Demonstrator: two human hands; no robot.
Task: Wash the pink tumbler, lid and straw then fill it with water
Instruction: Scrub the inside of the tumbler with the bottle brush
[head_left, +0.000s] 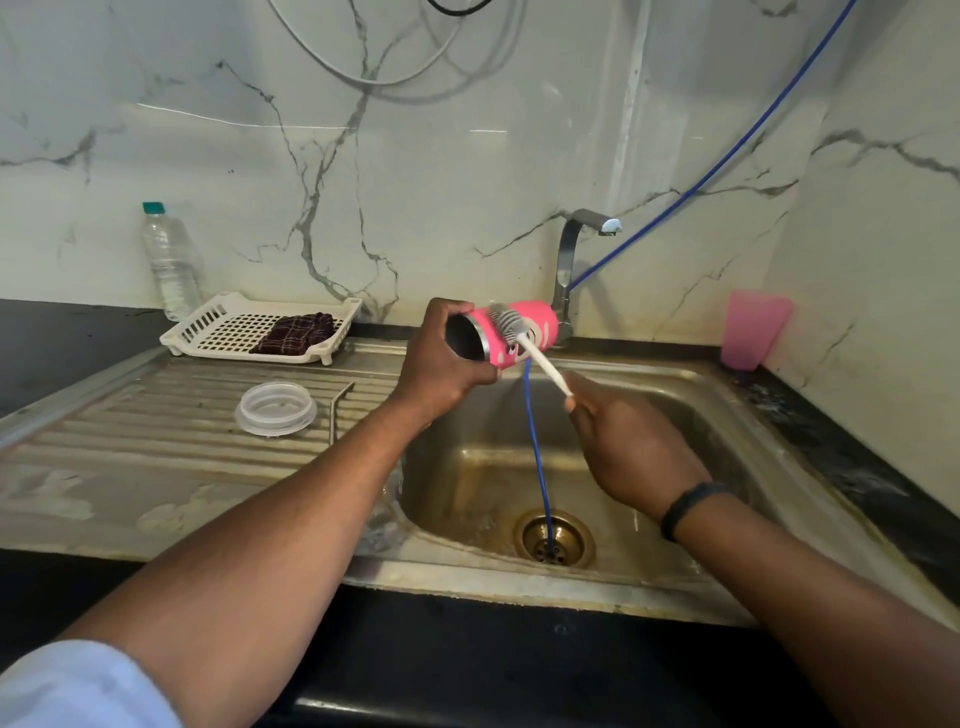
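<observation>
Over steel sink (717, 395): left hand (441, 358) grips pink tumbler (519, 332) sideways, right hand (631, 447) pinches bottle brush (511, 327) scrubbing its outside; interior, lid (275, 408), straw (337, 410) likely next.

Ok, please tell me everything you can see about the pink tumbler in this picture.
The pink tumbler is a pink cylinder with a metal rim, a dark inside and a partly hidden printed figure. It has no lid or straw on it. It lies almost on its side, held in the air above the sink, mouth toward the left. The left hand grips it at the mouth end. The grey bristle head of the brush, held by the right hand, rests against its outer wall.
</observation>
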